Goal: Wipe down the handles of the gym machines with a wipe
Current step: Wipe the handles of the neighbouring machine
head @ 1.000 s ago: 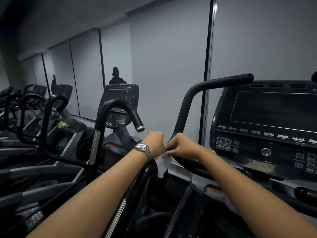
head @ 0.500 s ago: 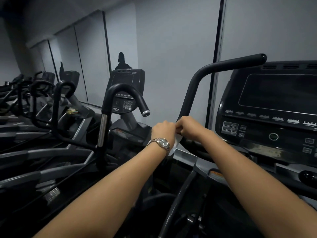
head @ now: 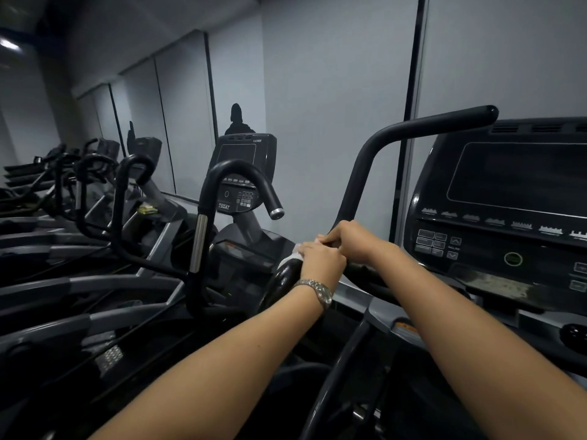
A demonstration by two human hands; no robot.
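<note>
My left hand (head: 320, 260), with a metal watch on its wrist, grips a white wipe (head: 293, 254) wrapped over a glossy black handle (head: 281, 281) of the nearest machine. Only a small edge of the wipe shows under the fingers. My right hand (head: 352, 238) lies right beside it, its fingers curled at the wipe's upper edge, at the foot of the tall black handlebar (head: 422, 125) that rises and bends right. Whether it holds the wipe or the bar is unclear.
The machine's console (head: 508, 198) with a dark screen and buttons fills the right. A second machine with a hooked black handle (head: 241, 173) and a small console (head: 244, 147) stands to the left, with several more machines behind it. Grey blinds line the wall.
The view has swung; both hands stay together on the wipe. The wipe hung loose below the hands a second ago and now lies pressed over the glossy handle under my left hand.
</note>
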